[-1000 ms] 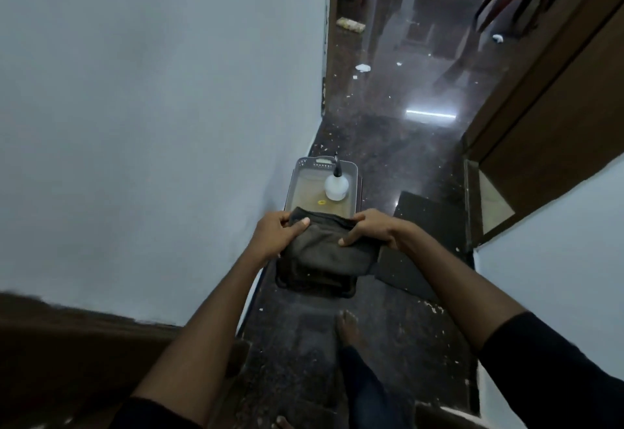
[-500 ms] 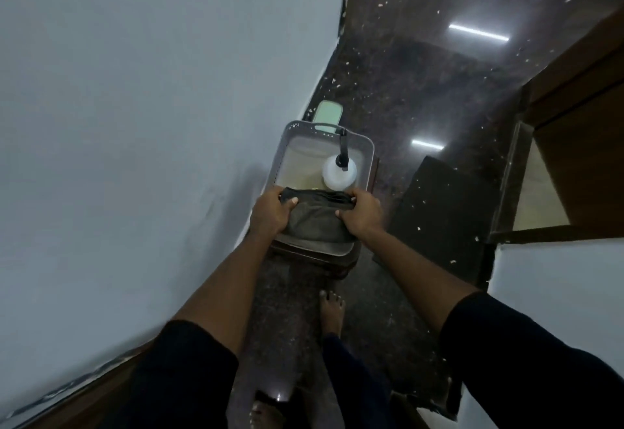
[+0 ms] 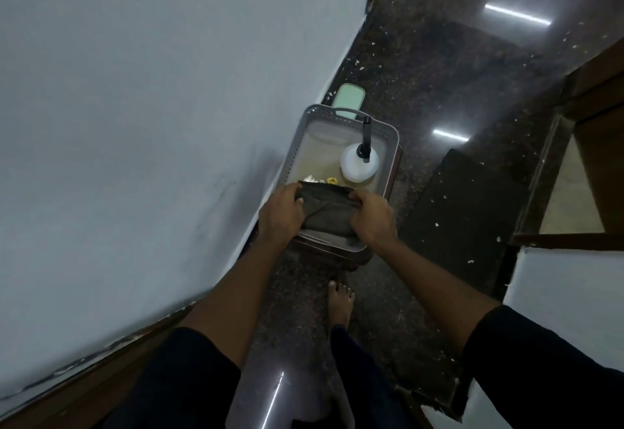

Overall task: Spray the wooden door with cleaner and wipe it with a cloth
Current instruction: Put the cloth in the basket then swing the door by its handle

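Dark speckled floor (image 3: 422, 67) is being viewed beside a white wall. A limp, light dark cloth (image 3: 326, 210) is being gripped at its ends over the basket's (image 3: 305, 131) near edge by the left hand (image 3: 280, 215) and right hand (image 3: 371, 219), both clamped; beyond it, the rigid spray bottle (image 3: 358, 166) is best taken by its neck.

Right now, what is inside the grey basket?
A white spray bottle stands in the basket; small yellow and white bits lie beside it. The dark cloth covers the near end.

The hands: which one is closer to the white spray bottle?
The right hand. It holds the dark cloth on the side where the bottle stands; the left hand is by the wall.
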